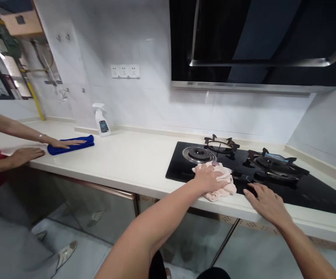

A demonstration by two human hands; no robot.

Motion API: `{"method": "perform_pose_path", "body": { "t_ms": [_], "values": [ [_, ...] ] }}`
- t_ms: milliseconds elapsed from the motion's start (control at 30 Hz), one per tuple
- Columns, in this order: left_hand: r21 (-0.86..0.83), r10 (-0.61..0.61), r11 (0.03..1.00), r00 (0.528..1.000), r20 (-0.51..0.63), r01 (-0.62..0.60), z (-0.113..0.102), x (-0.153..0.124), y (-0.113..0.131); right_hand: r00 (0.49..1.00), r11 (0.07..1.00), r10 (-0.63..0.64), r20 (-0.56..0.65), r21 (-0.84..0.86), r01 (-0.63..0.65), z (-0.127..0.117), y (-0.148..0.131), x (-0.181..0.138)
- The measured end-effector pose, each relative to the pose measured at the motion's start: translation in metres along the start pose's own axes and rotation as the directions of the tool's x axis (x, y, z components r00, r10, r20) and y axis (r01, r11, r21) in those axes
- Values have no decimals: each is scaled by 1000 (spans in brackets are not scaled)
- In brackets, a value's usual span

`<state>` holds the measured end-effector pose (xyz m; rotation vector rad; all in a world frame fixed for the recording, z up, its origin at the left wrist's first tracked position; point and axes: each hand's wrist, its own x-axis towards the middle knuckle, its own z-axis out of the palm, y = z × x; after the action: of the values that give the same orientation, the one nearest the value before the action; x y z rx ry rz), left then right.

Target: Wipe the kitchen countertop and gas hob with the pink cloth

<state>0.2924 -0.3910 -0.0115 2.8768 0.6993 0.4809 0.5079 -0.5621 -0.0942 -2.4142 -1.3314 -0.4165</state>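
Observation:
My left hand [207, 178] presses down on a crumpled pale pink cloth [227, 186], fingers curled over it. The cloth lies on the front left part of a black glass gas hob [316, 193]. My right hand [266, 203] rests flat with fingers spread at the hob's front edge, just right of the cloth, holding nothing. Just behind the cloth is the bare left burner [199, 154]. A loose black pan support [221, 145] lies further back. The right burner [275, 164] keeps its support.
A white counter [127, 159] runs left from the hob. There a person in red holds a blue cloth [80, 144] under one hand [60, 143], the other hand [26, 155] flat on the counter edge. A spray bottle [102, 121] stands by the wall. A black range hood [257, 42] hangs overhead.

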Motion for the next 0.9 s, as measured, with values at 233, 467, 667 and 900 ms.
{"method": "perform_pose_path", "body": {
  "t_ms": [233, 467, 667, 900],
  "values": [
    [44, -214, 975, 974, -73, 217, -46, -66, -83, 1000, 1000, -5, 20, 3, 5, -1, 4, 0],
    [174, -561, 787, 804, -197, 591, -103, -172, -202, 1000, 999, -28, -6, 15, 28, 11, 8, 3],
    [210, -663, 624, 652, -367, 753, -129, -234, -243, 999, 1000, -20, 27, 14, 19, 13, 7, 6],
    [150, -569, 645, 602, -561, 749, -90, -223, -198, 1000, 1000, -3, 27, 5, 3, 4, -6, 5]
  ]
}}
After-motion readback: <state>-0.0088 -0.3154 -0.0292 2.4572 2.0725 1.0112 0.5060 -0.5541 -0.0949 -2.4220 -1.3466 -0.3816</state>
